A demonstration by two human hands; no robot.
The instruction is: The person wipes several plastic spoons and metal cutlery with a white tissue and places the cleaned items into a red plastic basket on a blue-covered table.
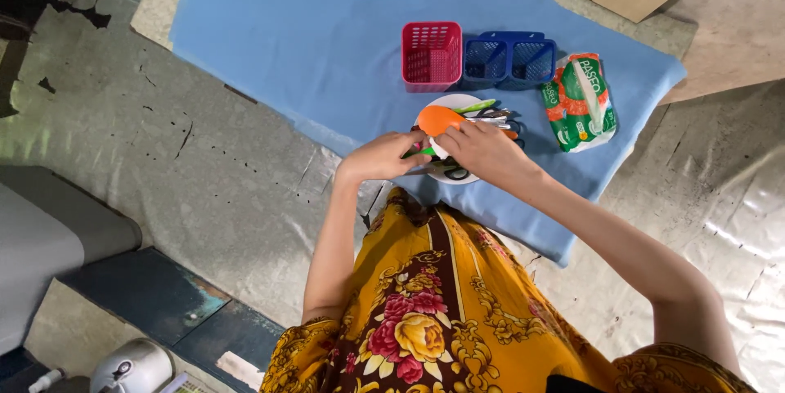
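Both hands meet over the round white plate (455, 103) on the blue cloth mat (327, 41). The right hand (482, 150) is closed round the handle of an orange plastic spoon (440, 119); the left hand (384, 156) pinches something green at the plate's near edge. The spoon's bowl points left, its long axis running roughly left-right across the plate. I'd lift it straight up, clear of the tangled scissors and utensils (491, 117).
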